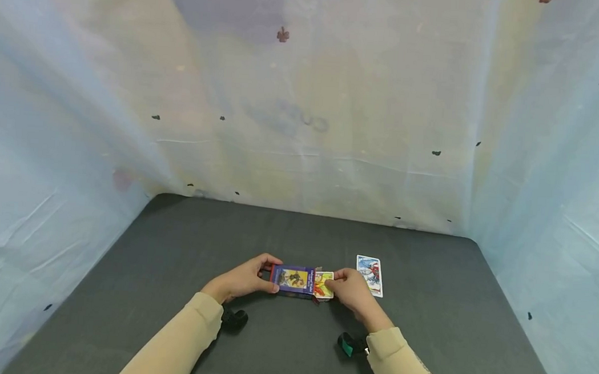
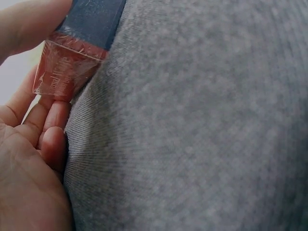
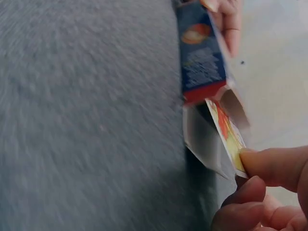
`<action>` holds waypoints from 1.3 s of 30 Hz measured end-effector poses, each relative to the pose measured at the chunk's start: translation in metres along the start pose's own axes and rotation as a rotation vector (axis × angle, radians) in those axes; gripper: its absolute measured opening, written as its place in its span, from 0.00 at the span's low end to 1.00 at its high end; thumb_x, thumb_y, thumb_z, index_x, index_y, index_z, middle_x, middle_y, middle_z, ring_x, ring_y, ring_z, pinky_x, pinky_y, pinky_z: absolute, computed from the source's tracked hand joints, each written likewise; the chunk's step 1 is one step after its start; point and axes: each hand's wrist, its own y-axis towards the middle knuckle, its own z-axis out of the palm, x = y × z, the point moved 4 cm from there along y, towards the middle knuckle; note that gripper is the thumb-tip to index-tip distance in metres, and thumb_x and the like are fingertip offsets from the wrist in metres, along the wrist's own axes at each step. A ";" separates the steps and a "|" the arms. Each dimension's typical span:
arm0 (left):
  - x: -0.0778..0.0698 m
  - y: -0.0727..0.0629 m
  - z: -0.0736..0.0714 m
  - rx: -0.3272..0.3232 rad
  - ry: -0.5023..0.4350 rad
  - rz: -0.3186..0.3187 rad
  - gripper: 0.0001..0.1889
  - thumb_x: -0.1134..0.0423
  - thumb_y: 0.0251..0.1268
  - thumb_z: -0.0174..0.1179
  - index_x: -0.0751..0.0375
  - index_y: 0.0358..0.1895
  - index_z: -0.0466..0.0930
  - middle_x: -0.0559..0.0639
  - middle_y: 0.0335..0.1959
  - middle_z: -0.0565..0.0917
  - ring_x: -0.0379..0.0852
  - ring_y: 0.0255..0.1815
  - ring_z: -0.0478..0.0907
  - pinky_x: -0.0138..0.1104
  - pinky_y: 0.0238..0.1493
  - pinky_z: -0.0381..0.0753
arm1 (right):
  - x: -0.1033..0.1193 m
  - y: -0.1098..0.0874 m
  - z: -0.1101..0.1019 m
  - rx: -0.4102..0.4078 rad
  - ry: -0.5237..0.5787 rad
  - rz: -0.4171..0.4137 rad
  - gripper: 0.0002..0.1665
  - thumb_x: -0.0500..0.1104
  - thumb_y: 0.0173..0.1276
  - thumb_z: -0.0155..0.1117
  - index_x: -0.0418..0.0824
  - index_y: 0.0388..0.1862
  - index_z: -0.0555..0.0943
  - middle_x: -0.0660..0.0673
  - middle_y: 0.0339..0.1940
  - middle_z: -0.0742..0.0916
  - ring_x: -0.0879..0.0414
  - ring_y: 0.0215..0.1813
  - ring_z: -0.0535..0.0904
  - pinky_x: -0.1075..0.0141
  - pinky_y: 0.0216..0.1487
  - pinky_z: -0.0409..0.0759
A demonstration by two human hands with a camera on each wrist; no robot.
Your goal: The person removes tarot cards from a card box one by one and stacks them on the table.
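A blue and red card box [image 1: 292, 280] with a yellow picture on its face lies sideways between the hands. My left hand [image 1: 247, 278] grips its closed end, thumb on the near side and fingers on the far side. In the left wrist view that red end of the box [image 2: 67, 67] has a clear wrap over it. At the open end, my right hand [image 1: 352, 293] pinches a yellow and red card [image 1: 322, 284] between thumb and fingers. The card sticks partly out of the box, beside an open flap [image 3: 204, 137] in the right wrist view.
Another picture card [image 1: 369, 275] lies face up on the dark grey table [image 1: 255, 230], just beyond the right hand. Pale cloth [image 1: 325, 97] with small dark marks hangs behind the table and on both sides. Each wrist carries a dark strapped device [image 1: 234, 320].
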 end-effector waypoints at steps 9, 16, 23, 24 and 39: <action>-0.005 -0.001 0.001 -0.003 -0.004 0.018 0.35 0.59 0.53 0.73 0.54 0.65 0.68 0.54 0.58 0.71 0.51 0.54 0.72 0.44 0.52 0.74 | -0.002 -0.004 -0.014 -0.070 0.053 -0.020 0.08 0.39 0.67 0.62 0.34 0.38 0.77 0.44 0.30 0.78 0.55 0.30 0.73 0.62 0.29 0.73; -0.003 -0.001 0.001 -0.007 0.003 0.005 0.35 0.56 0.53 0.74 0.50 0.65 0.68 0.53 0.59 0.71 0.50 0.54 0.72 0.44 0.53 0.73 | -0.004 -0.008 -0.007 0.054 0.269 -0.093 0.18 0.36 0.68 0.62 0.30 0.53 0.71 0.39 0.41 0.84 0.47 0.41 0.82 0.54 0.41 0.81; -0.001 -0.002 0.001 -0.012 0.015 0.008 0.36 0.55 0.52 0.74 0.49 0.65 0.68 0.52 0.59 0.71 0.50 0.54 0.72 0.44 0.53 0.73 | -0.005 -0.012 -0.004 0.109 0.340 -0.126 0.29 0.30 0.65 0.62 0.30 0.62 0.62 0.34 0.46 0.84 0.45 0.43 0.82 0.53 0.43 0.81; -0.001 -0.002 0.002 -0.010 0.017 0.008 0.36 0.55 0.52 0.74 0.49 0.65 0.68 0.52 0.59 0.71 0.50 0.54 0.72 0.44 0.52 0.73 | -0.006 -0.012 -0.005 0.103 0.332 -0.122 0.32 0.30 0.65 0.62 0.31 0.64 0.61 0.34 0.45 0.83 0.45 0.42 0.82 0.53 0.42 0.81; -0.003 -0.002 0.001 -0.013 -0.008 0.012 0.35 0.59 0.53 0.73 0.53 0.65 0.68 0.54 0.59 0.71 0.51 0.55 0.72 0.45 0.52 0.74 | -0.010 -0.012 -0.018 0.024 0.032 -0.101 0.20 0.38 0.61 0.70 0.41 0.52 0.76 0.42 0.40 0.80 0.53 0.35 0.75 0.61 0.31 0.73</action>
